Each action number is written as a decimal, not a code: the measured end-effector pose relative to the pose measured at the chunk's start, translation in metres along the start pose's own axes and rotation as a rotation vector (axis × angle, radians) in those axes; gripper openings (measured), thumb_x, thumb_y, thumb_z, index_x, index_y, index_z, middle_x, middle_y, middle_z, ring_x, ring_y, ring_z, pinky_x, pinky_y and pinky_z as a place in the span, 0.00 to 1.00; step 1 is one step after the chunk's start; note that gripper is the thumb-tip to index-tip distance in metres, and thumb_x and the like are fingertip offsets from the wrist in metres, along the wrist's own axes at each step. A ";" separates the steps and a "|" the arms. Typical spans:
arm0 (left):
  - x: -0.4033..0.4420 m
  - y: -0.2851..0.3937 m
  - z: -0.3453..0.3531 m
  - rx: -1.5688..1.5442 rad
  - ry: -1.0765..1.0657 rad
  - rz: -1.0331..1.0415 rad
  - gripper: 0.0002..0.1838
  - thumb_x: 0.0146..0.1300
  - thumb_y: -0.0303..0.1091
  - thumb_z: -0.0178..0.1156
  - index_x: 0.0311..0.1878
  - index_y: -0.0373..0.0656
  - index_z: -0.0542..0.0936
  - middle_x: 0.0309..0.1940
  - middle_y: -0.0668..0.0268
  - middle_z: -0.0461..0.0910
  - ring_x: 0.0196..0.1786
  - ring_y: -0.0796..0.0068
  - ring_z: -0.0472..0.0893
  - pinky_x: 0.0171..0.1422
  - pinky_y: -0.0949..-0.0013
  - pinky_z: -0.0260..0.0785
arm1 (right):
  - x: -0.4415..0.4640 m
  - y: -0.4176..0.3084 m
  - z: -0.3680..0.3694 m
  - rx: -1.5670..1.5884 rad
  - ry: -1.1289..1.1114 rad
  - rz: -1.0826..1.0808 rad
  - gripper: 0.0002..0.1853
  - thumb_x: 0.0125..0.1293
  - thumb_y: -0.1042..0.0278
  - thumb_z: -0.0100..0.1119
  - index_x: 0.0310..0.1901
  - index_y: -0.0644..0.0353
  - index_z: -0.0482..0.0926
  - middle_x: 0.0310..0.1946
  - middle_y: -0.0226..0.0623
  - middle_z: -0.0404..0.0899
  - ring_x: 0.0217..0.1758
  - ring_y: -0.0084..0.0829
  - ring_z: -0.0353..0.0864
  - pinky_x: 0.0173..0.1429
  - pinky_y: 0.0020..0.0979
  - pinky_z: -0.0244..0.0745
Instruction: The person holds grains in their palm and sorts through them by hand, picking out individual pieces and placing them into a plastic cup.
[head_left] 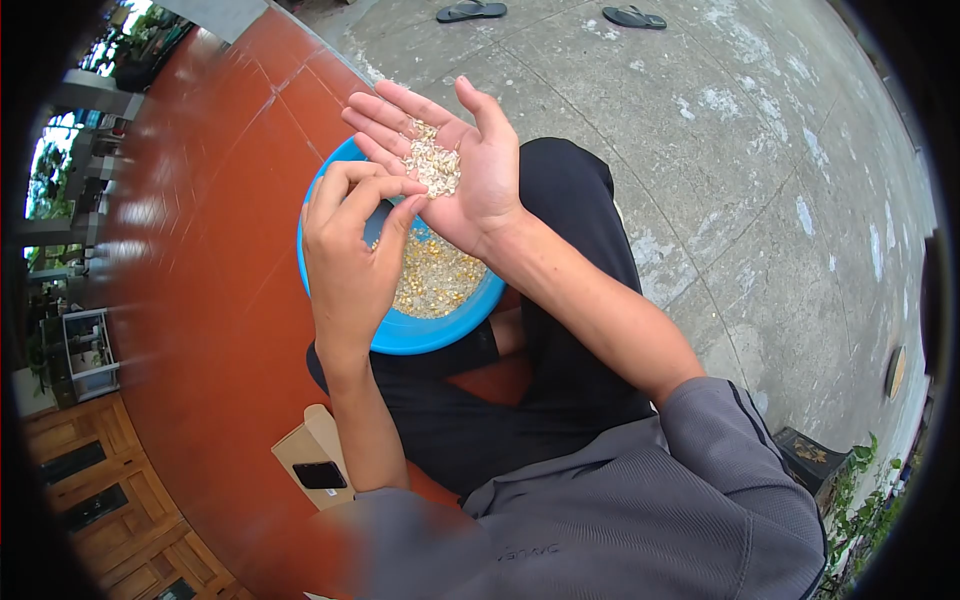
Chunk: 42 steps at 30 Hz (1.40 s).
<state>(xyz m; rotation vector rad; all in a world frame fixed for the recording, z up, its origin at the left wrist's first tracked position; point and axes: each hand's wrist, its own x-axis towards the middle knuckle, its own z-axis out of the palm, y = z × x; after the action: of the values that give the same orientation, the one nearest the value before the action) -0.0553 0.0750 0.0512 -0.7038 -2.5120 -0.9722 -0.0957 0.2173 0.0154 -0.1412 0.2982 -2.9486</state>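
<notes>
My right hand (455, 165) is held palm up, fingers stretched out, with a small heap of pale grains (433, 168) lying on it. From the left, my left hand (345, 235) reaches over, thumb and forefinger pinched together at the lower edge of that heap. Whatever sits between those fingertips is too small to make out. Below both hands, a round blue basin (425, 338) rests against my folded legs. Inside it lies a mix of pale and yellow grains (437, 280), partly covered by my left hand and right wrist.
A black phone (319, 475) lies on a piece of brown cardboard (300, 445) on the red tiled floor (210, 330). Two dark flip-flops (472, 11) are on the grey concrete (700, 150) ahead. Wooden panelling (130, 500) stands lower left; green plants (865, 515) grow lower right.
</notes>
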 end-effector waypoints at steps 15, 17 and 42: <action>0.004 0.001 -0.006 0.195 -0.053 0.141 0.08 0.63 0.28 0.79 0.46 0.46 0.95 0.42 0.68 0.85 0.49 0.64 0.83 0.58 0.58 0.72 | -0.001 0.003 -0.002 -0.030 -0.007 0.011 0.45 0.90 0.37 0.37 0.86 0.76 0.60 0.82 0.64 0.71 0.87 0.54 0.72 0.91 0.47 0.73; 0.005 0.001 -0.006 0.207 -0.062 0.154 0.08 0.63 0.28 0.79 0.45 0.46 0.95 0.42 0.68 0.85 0.49 0.64 0.83 0.57 0.58 0.72 | 0.000 0.003 -0.003 -0.027 -0.010 0.015 0.45 0.89 0.37 0.37 0.86 0.76 0.60 0.82 0.65 0.71 0.87 0.54 0.72 0.91 0.47 0.73; -0.002 -0.004 0.002 -0.098 -0.039 -0.004 0.06 0.71 0.28 0.76 0.47 0.39 0.91 0.43 0.64 0.86 0.48 0.70 0.83 0.54 0.67 0.71 | -0.001 0.001 0.000 -0.038 -0.005 0.000 0.45 0.90 0.38 0.37 0.86 0.77 0.60 0.82 0.65 0.71 0.87 0.55 0.73 0.91 0.48 0.72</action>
<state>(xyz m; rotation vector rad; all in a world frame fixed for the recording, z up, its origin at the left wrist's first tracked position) -0.0566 0.0734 0.0466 -0.7540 -2.5138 -1.0995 -0.0945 0.2164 0.0149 -0.1539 0.3542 -2.9426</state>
